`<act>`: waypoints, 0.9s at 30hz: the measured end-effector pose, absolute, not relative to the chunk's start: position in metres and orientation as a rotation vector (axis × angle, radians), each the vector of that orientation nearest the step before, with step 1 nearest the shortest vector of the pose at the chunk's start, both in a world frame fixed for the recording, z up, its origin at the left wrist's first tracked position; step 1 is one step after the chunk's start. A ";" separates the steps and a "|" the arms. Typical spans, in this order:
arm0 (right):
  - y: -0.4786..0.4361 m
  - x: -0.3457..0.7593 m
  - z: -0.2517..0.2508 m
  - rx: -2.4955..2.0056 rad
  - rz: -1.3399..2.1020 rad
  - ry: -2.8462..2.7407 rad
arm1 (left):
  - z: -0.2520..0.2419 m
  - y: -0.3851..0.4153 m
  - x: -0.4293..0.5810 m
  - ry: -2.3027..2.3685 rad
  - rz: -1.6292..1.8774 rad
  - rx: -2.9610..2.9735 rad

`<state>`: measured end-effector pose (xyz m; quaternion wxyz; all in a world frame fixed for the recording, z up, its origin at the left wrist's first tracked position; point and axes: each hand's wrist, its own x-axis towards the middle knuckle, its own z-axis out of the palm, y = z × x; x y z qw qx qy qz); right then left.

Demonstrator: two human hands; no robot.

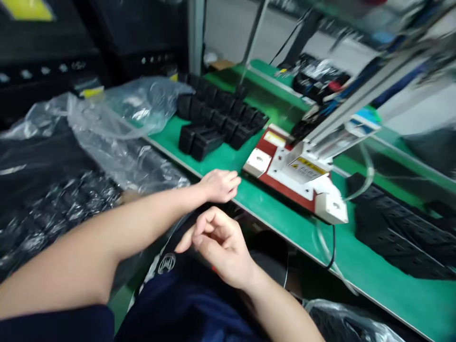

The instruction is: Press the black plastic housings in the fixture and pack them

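Note:
My left hand (pixel 220 184) rests at the near edge of the green workbench (pixel 306 228), fingers together and curled slightly, with nothing visible in it. My right hand (pixel 221 244) hovers just below it, over my lap, fingers loosely bent and apart, empty. Several black plastic housings (pixel 221 118) stand in rows on the bench beyond my left hand. A red and white fixture (pixel 295 178) with a yellow warning label sits to the right of my hands.
Clear plastic bags (pixel 121 128) full of black parts lie at the left. More black parts (pixel 399 228) lie on the bench at the right. An aluminium frame (pixel 356 95) with cables rises over the fixture. A black cable (pixel 333 247) hangs off the bench edge.

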<state>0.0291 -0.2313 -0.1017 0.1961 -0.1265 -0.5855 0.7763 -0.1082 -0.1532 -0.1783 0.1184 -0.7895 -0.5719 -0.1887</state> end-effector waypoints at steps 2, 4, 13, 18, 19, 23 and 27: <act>-0.200 0.041 -0.113 -0.502 1.862 -1.749 | -0.176 -0.155 -0.105 -1.572 -0.604 -2.271; -0.163 0.058 -0.123 -0.649 1.516 -1.891 | -0.176 -0.154 -0.104 -1.451 -0.668 -2.246; -0.100 0.102 -0.171 -1.131 0.828 -2.115 | -0.201 -0.149 -0.099 -1.264 -0.960 -2.032; -0.103 0.100 -0.170 -1.178 0.775 -2.146 | -0.207 -0.149 -0.094 -1.211 -1.079 -1.916; -0.102 0.101 -0.168 -1.174 0.788 -2.151 | -0.206 -0.149 -0.093 -1.206 -1.082 -1.920; -0.099 0.102 -0.168 -1.161 0.865 -2.116 | -0.206 -0.150 -0.094 -1.237 -1.074 -1.950; -0.099 0.101 -0.171 -1.145 0.890 -2.058 | -0.207 -0.151 -0.095 -1.277 -1.051 -1.953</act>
